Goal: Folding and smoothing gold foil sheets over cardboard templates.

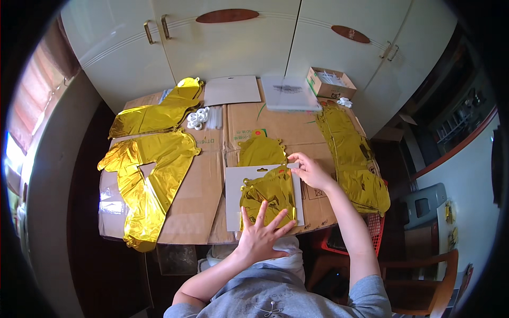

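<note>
A folded gold foil balloon (254, 193) lies on a white card with a hang hole (233, 206), near the front edge of the cardboard-covered table. My left hand (260, 233) is open, its spread fingers resting flat on the lower part of the foil. At the card's upper right corner, my right hand (314, 172) has thumb and forefinger bent around the edge of the foil. The exact grip there is partly hidden. Just beyond the card, more gold foil (261, 150) with small tabs lies flat, its near part covered by the card.
Unfolded gold foil balloons lie at left (159, 180), far left (146, 117) and right (350, 159). Toward the back are white ribbon rolls (197, 118), clear straws (214, 117), a grey-white card (232, 90), a clear plastic stack (290, 95) and a small carton (331, 82).
</note>
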Motion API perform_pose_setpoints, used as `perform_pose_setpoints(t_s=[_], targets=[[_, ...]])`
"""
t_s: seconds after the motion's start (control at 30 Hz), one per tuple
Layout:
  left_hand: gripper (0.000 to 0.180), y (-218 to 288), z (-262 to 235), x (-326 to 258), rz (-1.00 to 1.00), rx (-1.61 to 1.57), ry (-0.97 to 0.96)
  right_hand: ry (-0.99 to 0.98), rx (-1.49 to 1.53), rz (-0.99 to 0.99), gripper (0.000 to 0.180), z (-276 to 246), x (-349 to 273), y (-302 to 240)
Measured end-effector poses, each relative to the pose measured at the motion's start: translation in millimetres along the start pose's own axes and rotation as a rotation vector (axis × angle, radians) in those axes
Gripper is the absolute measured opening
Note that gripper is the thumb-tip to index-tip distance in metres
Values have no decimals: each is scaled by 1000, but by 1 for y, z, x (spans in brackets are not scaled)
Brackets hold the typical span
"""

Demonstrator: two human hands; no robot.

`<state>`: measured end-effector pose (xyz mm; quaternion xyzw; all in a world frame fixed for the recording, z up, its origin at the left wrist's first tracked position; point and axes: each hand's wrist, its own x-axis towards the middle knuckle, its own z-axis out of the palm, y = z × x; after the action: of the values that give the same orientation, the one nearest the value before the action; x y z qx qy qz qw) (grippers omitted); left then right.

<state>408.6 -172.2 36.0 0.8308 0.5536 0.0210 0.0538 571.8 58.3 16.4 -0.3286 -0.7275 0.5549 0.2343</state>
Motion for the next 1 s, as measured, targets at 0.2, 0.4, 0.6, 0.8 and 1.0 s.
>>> perform_pose_setpoints(t_s=[0.2,0.4,0.6,0.8,1.0], targets=[[92,-2,3,-2,-6,21,16,270,-813,-484,32,46,-30,-41],[93,0,1,0,1,65,-8,47,-747,-514,28,73,-52,-22],[89,-3,-1,-9,29,28,116,43,-737,-476,29,74,-49,-18],[82,1,-6,-38,31,-84,182,52,-756,-481,31,75,-51,-19],[86,-10,5,-49,-84,-40,147,21,-731,-487,38,72,-50,-17]])
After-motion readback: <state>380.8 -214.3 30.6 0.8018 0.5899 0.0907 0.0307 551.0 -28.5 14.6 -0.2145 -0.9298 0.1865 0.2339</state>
